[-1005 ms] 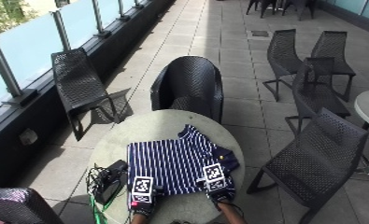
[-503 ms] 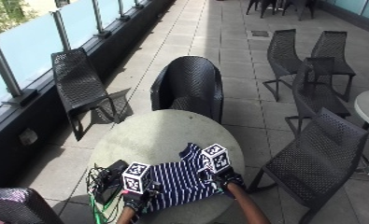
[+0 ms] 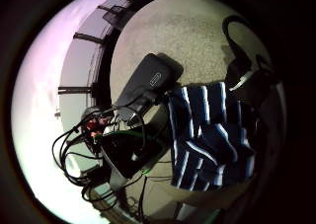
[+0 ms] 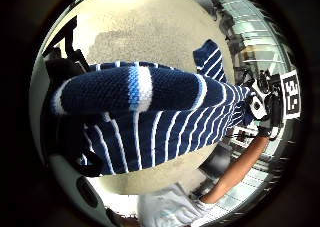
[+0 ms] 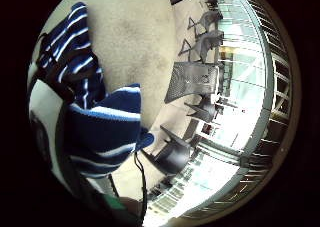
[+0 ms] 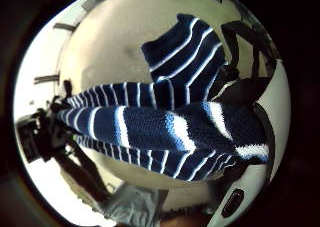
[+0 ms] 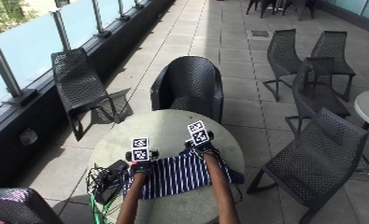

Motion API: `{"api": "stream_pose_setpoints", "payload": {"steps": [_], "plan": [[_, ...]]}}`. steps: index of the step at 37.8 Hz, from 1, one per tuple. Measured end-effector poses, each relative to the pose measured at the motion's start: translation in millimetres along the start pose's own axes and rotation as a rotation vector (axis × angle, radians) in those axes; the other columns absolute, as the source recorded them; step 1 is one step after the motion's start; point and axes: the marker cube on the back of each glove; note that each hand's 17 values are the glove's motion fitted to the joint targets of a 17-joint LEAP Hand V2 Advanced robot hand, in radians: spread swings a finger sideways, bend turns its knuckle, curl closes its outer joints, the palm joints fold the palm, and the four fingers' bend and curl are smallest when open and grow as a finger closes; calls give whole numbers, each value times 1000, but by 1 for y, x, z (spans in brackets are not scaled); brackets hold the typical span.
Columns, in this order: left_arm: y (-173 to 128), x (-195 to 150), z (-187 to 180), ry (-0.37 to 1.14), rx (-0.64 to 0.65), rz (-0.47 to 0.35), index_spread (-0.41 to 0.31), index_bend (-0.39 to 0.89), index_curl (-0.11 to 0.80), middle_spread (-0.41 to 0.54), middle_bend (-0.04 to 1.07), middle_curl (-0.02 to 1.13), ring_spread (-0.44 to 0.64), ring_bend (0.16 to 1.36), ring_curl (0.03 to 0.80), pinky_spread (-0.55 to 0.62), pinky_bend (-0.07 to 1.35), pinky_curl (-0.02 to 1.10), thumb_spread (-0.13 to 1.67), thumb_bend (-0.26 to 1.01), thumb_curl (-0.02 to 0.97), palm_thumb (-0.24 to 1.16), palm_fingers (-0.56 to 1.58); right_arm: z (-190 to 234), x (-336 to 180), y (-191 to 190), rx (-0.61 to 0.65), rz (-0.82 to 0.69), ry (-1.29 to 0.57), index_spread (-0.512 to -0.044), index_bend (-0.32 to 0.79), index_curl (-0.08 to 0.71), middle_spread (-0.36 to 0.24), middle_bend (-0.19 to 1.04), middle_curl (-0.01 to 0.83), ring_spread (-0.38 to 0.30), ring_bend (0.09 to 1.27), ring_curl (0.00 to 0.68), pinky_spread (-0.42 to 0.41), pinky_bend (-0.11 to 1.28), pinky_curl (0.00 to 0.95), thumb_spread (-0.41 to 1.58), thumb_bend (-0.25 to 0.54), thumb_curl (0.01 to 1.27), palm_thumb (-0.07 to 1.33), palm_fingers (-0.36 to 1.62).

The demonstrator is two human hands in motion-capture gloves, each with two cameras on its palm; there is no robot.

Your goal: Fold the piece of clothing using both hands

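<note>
A navy sweater with white stripes (image 7: pixel 178 175) lies on the round stone table (image 7: pixel 165 126), doubled over on itself. My left hand (image 7: pixel 140 162) grips its raised edge at the left. My right hand (image 7: pixel 199 142) grips the same edge further out over the table. In the left thumb side palm view a fold of the sweater (image 4: pixel 150 112) runs close across the palm, with the right hand (image 4: pixel 265 104) at its far end. From the right thumb side the sweater (image 6: pixel 175 122) stretches towards the left hand (image 6: pixel 45 127), one sleeve lying on the table beyond.
Black devices with tangled cables (image 7: pixel 106 179) sit at the table's left edge, close to the sweater; one shows as a black box (image 3: pixel 148 81). A dark wicker chair (image 7: pixel 190 86) stands behind the table, another chair (image 7: pixel 315 158) to its right. A glass railing runs along the left.
Both hands have lifted the sweater's near edge and carried it away from me across the table; the right hand has gone further than the left. The sweater now lies folded over.
</note>
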Motion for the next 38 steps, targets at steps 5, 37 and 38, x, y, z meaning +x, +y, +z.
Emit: {"api": "stream_pose_setpoints", "payload": {"steps": [5, 37, 38], "plan": [[-6, 1, 12, 31, 35, -8, -330, 203, 440, -373, 547, 521, -387, 810, 452, -228, 213, 356, 1369, 41, 290, 724, 1242, 19, -6, -6, -39, -30, -82, -334, 180, 380, -251, 487, 478, -242, 753, 456, -309, 521, 387, 1154, 74, 280, 937, 1351], [39, 31, 73, 46, 135, 150, -163, 170, 391, -129, 114, 391, -22, 440, 350, 228, 334, 400, 1400, -31, 272, 647, 540, 155, 81, 149, -222, -30, -586, -373, 130, 256, -55, 127, 364, 45, 346, 354, 164, 633, 415, 1029, -43, 245, 512, 55], [38, 30, 74, 69, 138, 144, -155, 161, 390, -110, 110, 384, 10, 435, 348, 255, 337, 399, 1431, -31, 263, 620, 492, 156, 83, 146, -176, -18, -551, -388, 162, 266, -53, 127, 358, 57, 325, 351, 176, 637, 416, 1038, -12, 252, 554, 35]]}}
